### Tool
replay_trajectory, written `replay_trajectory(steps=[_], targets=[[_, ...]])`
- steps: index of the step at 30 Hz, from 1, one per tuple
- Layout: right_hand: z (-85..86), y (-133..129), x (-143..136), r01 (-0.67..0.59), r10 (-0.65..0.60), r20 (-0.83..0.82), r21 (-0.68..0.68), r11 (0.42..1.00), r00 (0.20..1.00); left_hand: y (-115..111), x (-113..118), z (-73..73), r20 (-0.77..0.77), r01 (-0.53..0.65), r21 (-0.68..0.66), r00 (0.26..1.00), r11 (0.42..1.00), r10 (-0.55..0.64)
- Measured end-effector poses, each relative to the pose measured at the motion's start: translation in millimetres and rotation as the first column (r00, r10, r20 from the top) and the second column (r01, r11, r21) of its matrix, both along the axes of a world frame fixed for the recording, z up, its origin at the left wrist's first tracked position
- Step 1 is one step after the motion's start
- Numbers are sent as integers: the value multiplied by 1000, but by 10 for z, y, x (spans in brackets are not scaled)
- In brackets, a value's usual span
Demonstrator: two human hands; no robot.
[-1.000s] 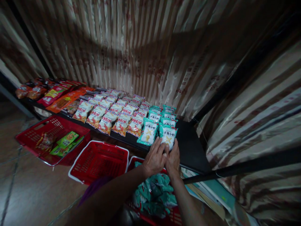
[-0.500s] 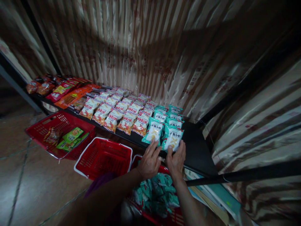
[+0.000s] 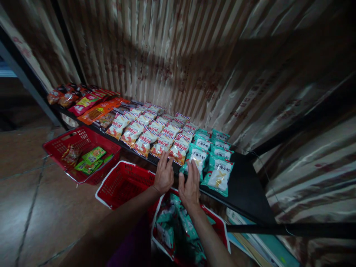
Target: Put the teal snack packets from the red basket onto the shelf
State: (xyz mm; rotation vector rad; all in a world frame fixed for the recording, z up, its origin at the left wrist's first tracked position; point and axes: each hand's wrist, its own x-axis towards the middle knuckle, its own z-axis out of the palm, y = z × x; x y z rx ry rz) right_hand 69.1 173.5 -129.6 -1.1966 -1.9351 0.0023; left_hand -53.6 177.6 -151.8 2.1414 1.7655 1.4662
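My left hand [image 3: 164,173] is at the shelf's front edge, fingers apart, near the lower ends of the white-and-orange snack bags [image 3: 162,142]; it holds nothing. My right hand [image 3: 190,184] has its fingers spread and touches the lower part of a teal-and-white bag [image 3: 198,155] in the front row. To the right of that bag lies another teal bag [image 3: 219,175], with more rows behind. Below my hands a red basket with a white rim [image 3: 222,219] holds many teal bags, partly hidden by my right forearm.
A black shelf [image 3: 247,185] carries orange and red packets [image 3: 97,109] at its left. On the floor stand an empty-looking red basket [image 3: 122,185] and another red basket [image 3: 50,145] with green packets. A striped curtain hangs behind; a dark metal bar crosses at right.
Both hands have shifted left along the bags, my left hand from the teal bags to the white-and-orange ones. The view has moved, so the shelf appears further right.
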Motion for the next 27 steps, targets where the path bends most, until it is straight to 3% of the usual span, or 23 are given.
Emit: replay_trajectory(steps=[5, 13, 18, 21, 25, 27], targets=[[-77, 229, -295, -81, 84, 18, -145, 986, 996, 50, -191, -23, -30, -18, -68, 999, 998, 16], [14, 422, -559, -123, 134, 70, -146, 982, 989, 32, -352, -64, 4, -78, -79, 997, 994, 78], [63, 453, -786, -172, 180, 53, -131, 976, 982, 63, -451, -153, -6, -60, 25, 998, 998, 60], [69, 475, -891, -159, 163, 23, -137, 978, 986, 83, -593, -88, 0, -170, 74, 985, 983, 170], [132, 575, -1014, -143, 149, 28, -144, 979, 988, 170, -843, 54, 0, -400, 65, 916, 914, 401], [188, 680, -1091, -144, 153, 51, -148, 979, 987, 236, -932, 78, -6, -441, 57, 897, 896, 442]])
